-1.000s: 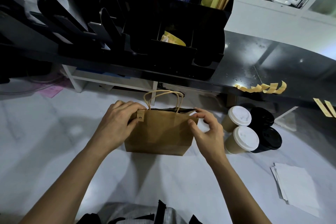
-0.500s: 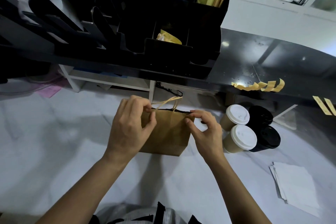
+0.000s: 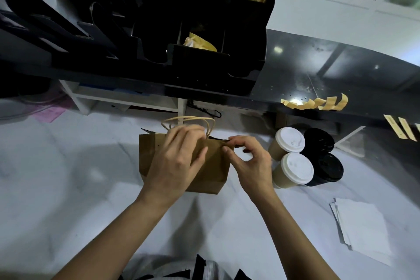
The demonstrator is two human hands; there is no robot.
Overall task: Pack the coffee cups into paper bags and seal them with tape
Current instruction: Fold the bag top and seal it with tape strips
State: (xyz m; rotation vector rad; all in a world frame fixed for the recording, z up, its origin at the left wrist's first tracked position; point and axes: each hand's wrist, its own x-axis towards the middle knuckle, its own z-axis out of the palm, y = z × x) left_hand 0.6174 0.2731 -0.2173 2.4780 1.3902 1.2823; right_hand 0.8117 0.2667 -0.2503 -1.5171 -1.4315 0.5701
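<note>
A single head-worn, wide-angle camera looks forward and steeply down from close above the white tabletop, with both forearms rising from the bottom edge and the black organizer across the top.

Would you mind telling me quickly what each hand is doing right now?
Left hand: holding the top of the paper bag.
Right hand: pinching the bag's top right edge.

Both hands at bag rim
</note>
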